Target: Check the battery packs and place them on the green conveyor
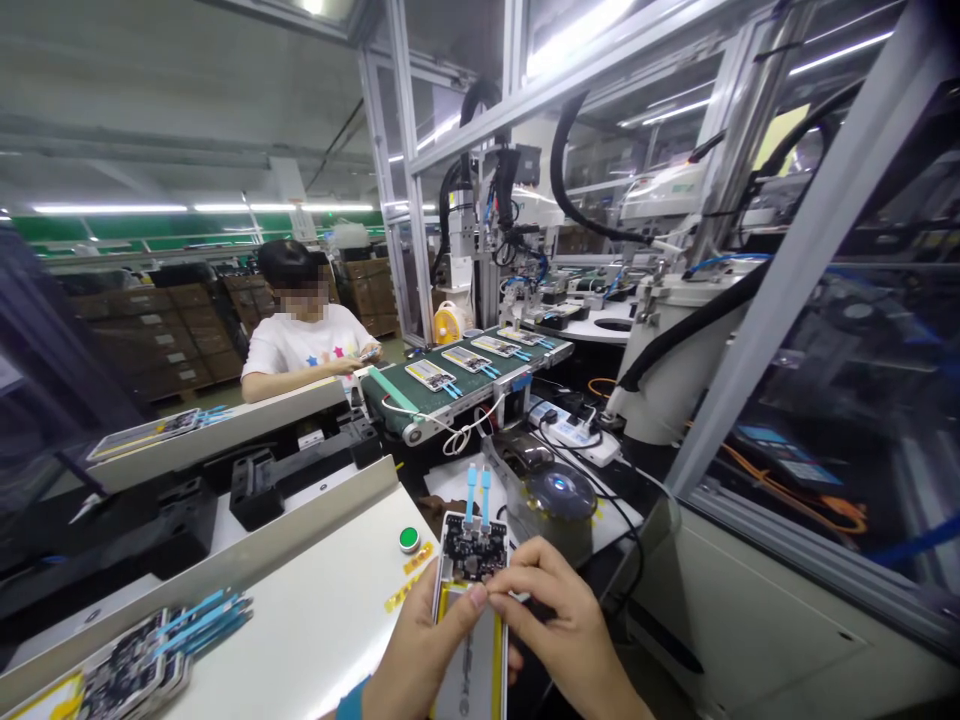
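My left hand [431, 640] is wrapped round a flat device [474, 548] with a white frame, a dark circuit board at its top end and a silver battery with yellow edges below. Two light blue ribbon tabs [478, 490] stick up from the board. My right hand [547, 600] is at the device's right side, thumb and index finger pinched together near the board's lower edge; anything between those fingertips is too small to make out. A green round button [409, 540] and yellow tape strips [418, 558] are on the white surface left of the device.
Stacked similar devices [135, 665] lie at the lower left. A green conveyor [390, 400] carries several more. Across the line sits a person [304, 345]. A dark domed object [561, 492], a power strip [574, 435] and a metal-framed machine [780, 290] stand ahead and right.
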A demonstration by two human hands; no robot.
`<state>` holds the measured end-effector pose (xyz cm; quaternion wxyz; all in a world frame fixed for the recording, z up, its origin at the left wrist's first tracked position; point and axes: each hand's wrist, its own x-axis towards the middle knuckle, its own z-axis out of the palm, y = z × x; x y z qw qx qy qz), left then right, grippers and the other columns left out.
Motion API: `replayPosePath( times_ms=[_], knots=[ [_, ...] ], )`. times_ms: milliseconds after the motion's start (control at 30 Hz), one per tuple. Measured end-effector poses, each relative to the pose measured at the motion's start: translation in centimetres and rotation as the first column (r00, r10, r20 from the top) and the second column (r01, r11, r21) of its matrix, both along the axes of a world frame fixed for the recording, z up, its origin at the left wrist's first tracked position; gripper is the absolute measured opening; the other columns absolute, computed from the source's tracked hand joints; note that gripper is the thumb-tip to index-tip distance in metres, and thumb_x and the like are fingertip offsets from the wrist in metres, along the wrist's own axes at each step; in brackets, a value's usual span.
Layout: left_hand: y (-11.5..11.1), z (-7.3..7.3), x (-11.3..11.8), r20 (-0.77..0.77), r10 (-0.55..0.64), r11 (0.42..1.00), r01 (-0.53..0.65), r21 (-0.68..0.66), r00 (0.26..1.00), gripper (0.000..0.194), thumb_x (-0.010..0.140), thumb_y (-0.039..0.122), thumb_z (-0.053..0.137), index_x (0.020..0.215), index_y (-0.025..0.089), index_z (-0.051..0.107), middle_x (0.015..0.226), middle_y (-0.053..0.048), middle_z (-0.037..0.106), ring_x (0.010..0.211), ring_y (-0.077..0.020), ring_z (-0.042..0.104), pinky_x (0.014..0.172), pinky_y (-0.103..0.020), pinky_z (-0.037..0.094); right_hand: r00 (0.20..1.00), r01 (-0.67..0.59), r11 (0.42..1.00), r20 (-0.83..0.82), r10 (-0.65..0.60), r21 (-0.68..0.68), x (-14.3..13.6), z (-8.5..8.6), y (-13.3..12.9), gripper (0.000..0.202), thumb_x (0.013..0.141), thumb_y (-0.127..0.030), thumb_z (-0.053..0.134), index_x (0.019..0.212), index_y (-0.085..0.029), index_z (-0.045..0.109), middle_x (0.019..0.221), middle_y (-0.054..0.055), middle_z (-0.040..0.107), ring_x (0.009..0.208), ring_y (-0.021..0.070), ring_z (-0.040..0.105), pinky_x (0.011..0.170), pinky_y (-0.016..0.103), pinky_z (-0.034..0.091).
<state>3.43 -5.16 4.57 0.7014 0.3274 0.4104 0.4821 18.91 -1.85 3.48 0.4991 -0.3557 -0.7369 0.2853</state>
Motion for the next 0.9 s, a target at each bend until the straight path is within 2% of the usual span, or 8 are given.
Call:
replayPosePath(
  times_ms=[100, 167, 367, 467, 700, 800, 867, 900],
  knots=[
    [0.0, -0.1, 0.0, -0.017, 0.014, 1.000, -0.014, 0.008, 1.000, 0.049, 0.078, 0.047, 0.069, 0.109, 0.017, 0.045, 0.067, -0.007, 0.072, 0.059, -0.0223, 0.069, 0.062, -0.036, 0.055, 0.991, -0.051, 0.969, -0.131, 0.019, -0.243, -0.7, -0.8, -0.1, 0.012, 0.083, -0.033, 0.065, 0.079, -0.024, 0.072, 0.077, 0.001, 0.052, 0.068, 0.0127, 0.055, 0.056, 0.023, 0.049],
    [0.0, -0.4, -0.2, -0.060, 0.019, 0.999, -0.017, 0.037, 0.998, 0.049, 0.077, 0.046, 0.071, 0.108, 0.017, 0.047, 0.071, -0.007, 0.073, 0.059, -0.0219, 0.069, 0.062, -0.034, 0.055, 0.982, -0.060, 0.946, -0.188, -0.002, -0.318, -1.1, -1.3, -0.3, 0.015, 0.083, -0.036, 0.064, 0.080, -0.023, 0.071, 0.078, 0.001, 0.051, 0.071, 0.0138, 0.054, 0.053, 0.022, 0.048],
    [0.4, -1.3, -0.7, -0.238, 0.108, 0.976, -0.057, 0.211, 0.965, 0.049, 0.075, 0.038, 0.074, 0.112, 0.018, 0.050, 0.086, -0.005, 0.072, 0.083, -0.0214, 0.067, 0.075, -0.028, 0.053, 0.988, 0.038, 0.975, -0.140, -0.070, -0.219, -1.8, -1.3, -0.9, 0.008, 0.083, -0.029, 0.063, 0.080, -0.023, 0.068, 0.078, 0.001, 0.051, 0.074, 0.0150, 0.055, 0.070, 0.027, 0.052],
    [0.4, -1.3, -0.7, -0.293, 0.125, 0.973, -0.060, 0.221, 0.948, 0.043, 0.078, 0.033, 0.070, 0.113, 0.017, 0.051, 0.085, -0.004, 0.071, 0.082, -0.0209, 0.066, 0.074, -0.028, 0.053, 0.988, 0.071, 0.988, -0.128, -0.089, -0.138, -1.9, -1.0, -1.0, 0.007, 0.083, -0.025, 0.062, 0.081, -0.024, 0.068, 0.078, 0.000, 0.052, 0.074, 0.0146, 0.056, 0.069, 0.026, 0.052],
    [0.2, -0.8, -0.7, -0.368, 0.165, 0.961, -0.065, 0.269, 0.915, 0.038, 0.079, 0.026, 0.065, 0.114, 0.015, 0.052, 0.105, -0.010, 0.068, 0.094, -0.0256, 0.064, 0.085, -0.034, 0.050, 0.994, 0.110, 0.994, -0.003, -0.110, 0.027, -1.8, -0.4, -0.9, 0.009, 0.082, -0.017, 0.060, 0.077, -0.023, 0.065, 0.077, 0.000, 0.050, 0.073, 0.0137, 0.054, 0.066, 0.024, 0.047],
    [0.2, -0.4, -0.4, -0.378, 0.166, 0.958, -0.058, 0.280, 0.911, 0.038, 0.080, 0.029, 0.064, 0.113, 0.015, 0.052, 0.107, -0.012, 0.068, 0.097, -0.0279, 0.064, 0.087, -0.037, 0.050, 0.991, 0.126, 0.991, -0.047, -0.128, -0.041, -2.0, -0.7, -1.0, 0.006, 0.080, -0.017, 0.062, 0.077, -0.023, 0.062, 0.088, 0.002, 0.050, 0.087, 0.0169, 0.054, 0.073, 0.026, 0.047],
    [0.1, -0.3, -0.3, -0.377, 0.166, 0.953, -0.050, 0.300, 0.911, 0.035, 0.079, 0.029, 0.064, 0.110, 0.015, 0.052, 0.107, -0.013, 0.068, 0.102, -0.0301, 0.063, 0.090, -0.039, 0.048, 0.966, 0.054, 0.978, -0.239, -0.102, -0.199, -2.3, -0.9, -1.0, 0.009, 0.079, -0.021, 0.064, 0.082, -0.023, 0.055, 0.099, 0.003, 0.050, 0.095, 0.0185, 0.054, 0.076, 0.027, 0.047],
    [0.1, -0.2, -0.3, -0.376, 0.169, 0.949, -0.047, 0.312, 0.911, 0.035, 0.079, 0.029, 0.063, 0.109, 0.016, 0.052, 0.106, -0.013, 0.069, 0.104, -0.0307, 0.062, 0.091, -0.039, 0.048, 0.928, -0.045, 0.955, -0.367, -0.070, -0.295, -2.6, -1.0, -0.9, 0.015, 0.079, -0.024, 0.065, 0.084, -0.024, 0.050, 0.100, 0.003, 0.052, 0.094, 0.0183, 0.055, 0.076, 0.028, 0.047]
  ],
)
